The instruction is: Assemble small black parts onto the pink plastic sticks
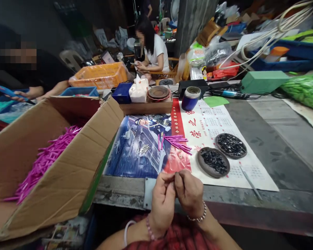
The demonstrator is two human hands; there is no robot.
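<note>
My left hand [163, 194] and my right hand [190, 191] meet fingertip to fingertip at the table's front edge. Both are closed in a pinch, and whatever is between the fingers is too small or hidden to name. Ahead of them, a fan of thin pink sticks [176, 141] lies on a printed calendar sheet [135, 163]. A small heap of white bits [145, 149] sits to its left. Right of my hands stand two round dark dishes, the nearer [202, 166] and the farther [243, 152], both holding small black pieces.
At left a cardboard box [67, 173] holds many pink sticks [52, 152]. A pointed grey tool [251, 184] lies right of the dishes. Behind the sheet are a blue jar [190, 102], a tissue pack [138, 92] and a green block [263, 81]. Two people sit beyond, one holding a blue object.
</note>
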